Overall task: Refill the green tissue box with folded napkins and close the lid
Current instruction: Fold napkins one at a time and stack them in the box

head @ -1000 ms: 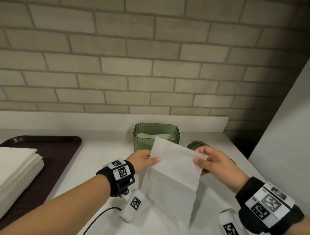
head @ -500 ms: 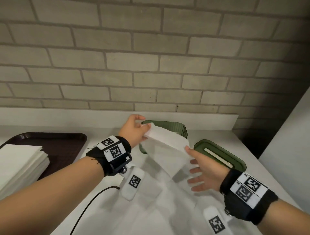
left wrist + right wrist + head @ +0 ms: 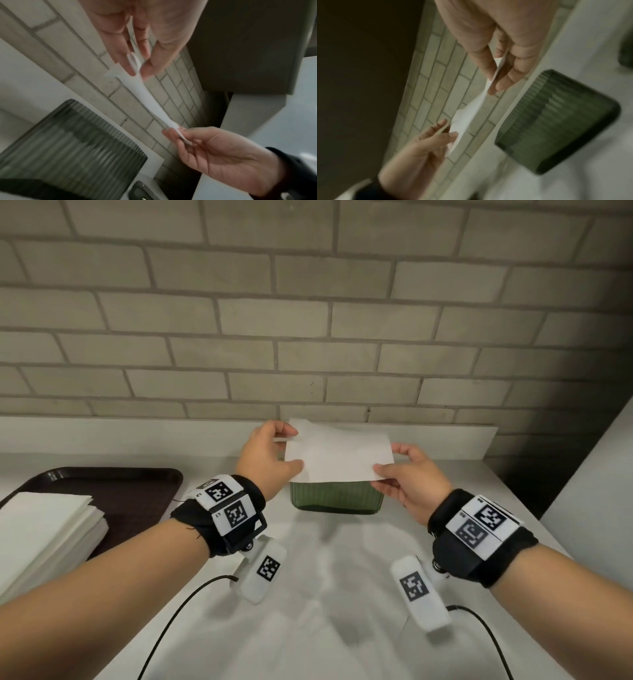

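Observation:
A folded white napkin [image 3: 337, 457] is held flat just above the ribbed green tissue box [image 3: 335, 496], hiding the box's opening. My left hand [image 3: 274, 455] pinches the napkin's left edge between thumb and fingers. Its right edge is pinched by my right hand [image 3: 400, 474]. In the left wrist view the napkin [image 3: 142, 93] stretches edge-on from my left fingers [image 3: 135, 67] to the right hand [image 3: 197, 142], with the box [image 3: 68, 142] below. The right wrist view shows the napkin [image 3: 471, 115] edge-on beside the box [image 3: 556, 121]. The lid is hidden in the head view.
A dark brown tray [image 3: 137, 491] at the left carries a stack of white napkins [image 3: 41, 532]. A raised white ledge [image 3: 137, 436] and a brick wall [image 3: 308, 320] stand right behind the box. A white panel [image 3: 599, 474] rises at the right. Cables trail on the counter near me.
Both hands carried the napkin forward from near me to above the box. It went from hanging long to folded flat. The right hand let go, then took hold of its right edge again.

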